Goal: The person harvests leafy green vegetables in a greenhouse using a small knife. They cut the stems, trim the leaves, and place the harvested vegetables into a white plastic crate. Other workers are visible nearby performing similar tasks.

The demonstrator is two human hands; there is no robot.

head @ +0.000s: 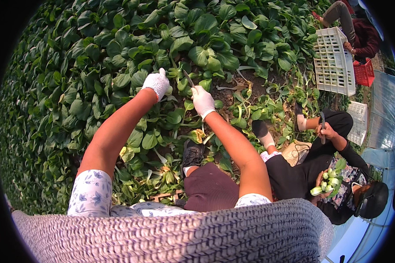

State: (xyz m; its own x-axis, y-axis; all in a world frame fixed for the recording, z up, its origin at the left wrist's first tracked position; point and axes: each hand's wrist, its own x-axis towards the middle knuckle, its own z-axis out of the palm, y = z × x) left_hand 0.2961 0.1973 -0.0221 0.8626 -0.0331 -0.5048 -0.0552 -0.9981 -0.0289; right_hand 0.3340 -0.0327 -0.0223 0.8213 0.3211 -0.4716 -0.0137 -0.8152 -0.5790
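Observation:
My left hand (157,84), in a white knit glove, reaches into the leafy bok choy plants (197,56). Its fingers are bent and partly hidden, so whether they grip a plant is unclear. Just to the right, my right hand (203,101) wears a thin pale glove and is closed around a knife (188,79). The narrow blade points up and to the left, apart from my left hand and close to some light green stems. Cut leaves and stalks (181,121) lie on the ground below both hands.
At right, a co-worker (302,174) sits holding a knife (323,126) and a bunch of bok choy (329,182). Farther up, another person (365,36) is beside a white plastic crate (334,60) and a red basket (364,73). A second white crate (357,121) stands behind.

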